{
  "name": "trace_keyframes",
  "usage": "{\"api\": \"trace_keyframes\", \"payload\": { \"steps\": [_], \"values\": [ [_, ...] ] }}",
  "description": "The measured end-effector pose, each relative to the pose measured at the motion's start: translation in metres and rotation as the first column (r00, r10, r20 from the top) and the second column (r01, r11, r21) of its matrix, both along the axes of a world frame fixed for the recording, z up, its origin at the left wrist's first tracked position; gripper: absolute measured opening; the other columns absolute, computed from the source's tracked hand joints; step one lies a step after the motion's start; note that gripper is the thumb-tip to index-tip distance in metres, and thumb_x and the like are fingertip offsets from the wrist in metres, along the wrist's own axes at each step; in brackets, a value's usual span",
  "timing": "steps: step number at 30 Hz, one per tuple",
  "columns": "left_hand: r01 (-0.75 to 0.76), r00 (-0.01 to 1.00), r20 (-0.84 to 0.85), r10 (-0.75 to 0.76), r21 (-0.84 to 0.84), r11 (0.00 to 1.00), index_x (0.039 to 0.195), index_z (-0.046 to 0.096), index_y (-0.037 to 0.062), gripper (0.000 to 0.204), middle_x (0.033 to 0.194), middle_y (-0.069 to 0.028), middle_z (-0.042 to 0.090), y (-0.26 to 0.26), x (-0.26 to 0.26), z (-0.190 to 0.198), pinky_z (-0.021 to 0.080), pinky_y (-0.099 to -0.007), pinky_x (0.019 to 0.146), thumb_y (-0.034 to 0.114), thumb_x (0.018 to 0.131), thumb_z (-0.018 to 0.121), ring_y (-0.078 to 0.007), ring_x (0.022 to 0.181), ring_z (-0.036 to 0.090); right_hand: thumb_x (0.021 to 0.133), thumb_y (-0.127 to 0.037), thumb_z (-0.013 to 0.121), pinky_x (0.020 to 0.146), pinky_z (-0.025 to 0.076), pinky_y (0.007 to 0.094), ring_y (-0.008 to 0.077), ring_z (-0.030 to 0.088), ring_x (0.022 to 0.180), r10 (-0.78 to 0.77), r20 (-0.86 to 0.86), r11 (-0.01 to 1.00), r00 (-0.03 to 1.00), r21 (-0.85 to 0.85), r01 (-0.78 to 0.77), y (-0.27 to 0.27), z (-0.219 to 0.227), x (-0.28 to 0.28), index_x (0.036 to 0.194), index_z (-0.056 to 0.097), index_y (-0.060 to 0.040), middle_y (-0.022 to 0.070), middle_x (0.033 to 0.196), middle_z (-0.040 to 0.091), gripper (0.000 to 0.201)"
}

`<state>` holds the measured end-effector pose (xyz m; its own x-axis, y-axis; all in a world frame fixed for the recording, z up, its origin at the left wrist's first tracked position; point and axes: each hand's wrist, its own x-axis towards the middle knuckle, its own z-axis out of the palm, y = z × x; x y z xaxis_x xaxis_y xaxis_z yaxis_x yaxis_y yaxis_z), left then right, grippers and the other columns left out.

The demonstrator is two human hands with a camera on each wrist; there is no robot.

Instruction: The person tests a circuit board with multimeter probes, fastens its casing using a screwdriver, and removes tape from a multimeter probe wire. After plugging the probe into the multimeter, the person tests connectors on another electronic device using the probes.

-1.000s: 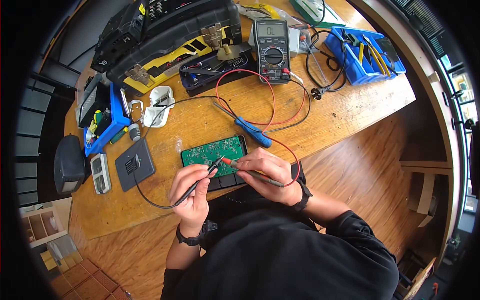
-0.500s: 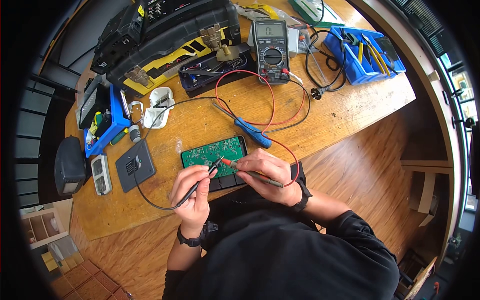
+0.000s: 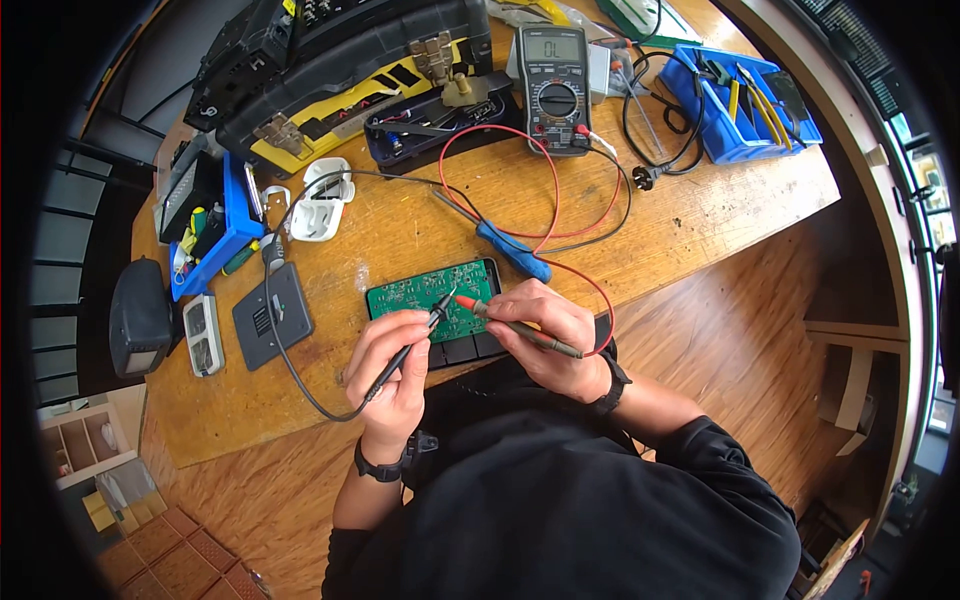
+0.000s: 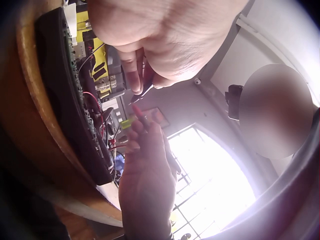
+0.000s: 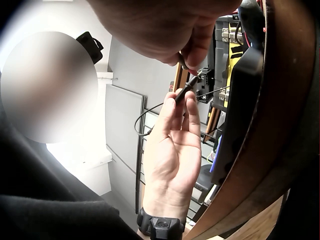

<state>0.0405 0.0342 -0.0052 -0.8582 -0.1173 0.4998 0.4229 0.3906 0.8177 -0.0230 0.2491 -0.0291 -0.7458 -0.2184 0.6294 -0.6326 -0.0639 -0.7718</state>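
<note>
My left hand (image 3: 388, 370) pinches a black test probe (image 3: 438, 312), its tip pointing up and right. A red-tipped test probe (image 3: 548, 340) is held in my right hand (image 3: 550, 335), pointing left. The two metal tips come close together over a green circuit board (image 3: 400, 292), which lies in a black casing (image 3: 455, 350). In the right wrist view the black probe (image 5: 186, 89) reaches up to the red tip, away from the board. Leads run to a multimeter (image 3: 556, 98) whose display reads OL.
A blue-handled screwdriver (image 3: 512, 250) lies behind the board. Blue bins of tools stand at the right (image 3: 745, 150) and left (image 3: 215, 265). A black and yellow toolbox (image 3: 350, 100) fills the back. A dark grey cover (image 3: 285, 325) lies at the left.
Both probe tips have moved slightly farther over the board, staying close together. The black lead now loops wider to the left, across the grey cover. The head view has shifted a little.
</note>
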Motion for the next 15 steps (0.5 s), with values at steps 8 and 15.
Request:
{"api": "trace_keyframes", "payload": {
  "steps": [8,15],
  "values": [
    [0.002,1.000,0.010,-0.003,0.090,0.996,0.108,0.074,-0.0056,0.013,0.112,-0.0180,0.076,0.0012,-0.0019,0.0013,0.060,-0.0365,0.091,-0.006,0.096,0.076,-0.0283,0.101,0.074,0.086,0.013,0.083,0.081,0.061,0.0357,0.0270,0.076,0.091,-0.007,0.002,1.000,1.000,0.016,0.007,-0.0003,-0.0043,-0.0010,0.107,0.072,0.0029,0.0148,0.101,0.078,0.026],
    [0.047,0.999,0.012,-0.048,0.074,0.996,0.116,0.070,-0.0098,0.015,0.121,-0.0227,0.069,-0.0024,0.0002,-0.0010,0.066,-0.0410,0.093,-0.003,0.103,0.070,-0.0296,0.104,0.075,0.092,0.011,0.078,0.079,0.061,0.0356,0.0245,0.075,0.087,-0.018,-0.014,0.999,1.000,0.033,0.018,-0.0034,0.0003,-0.0001,0.110,0.071,0.0024,0.0164,0.097,0.078,0.021]
  ]
}}
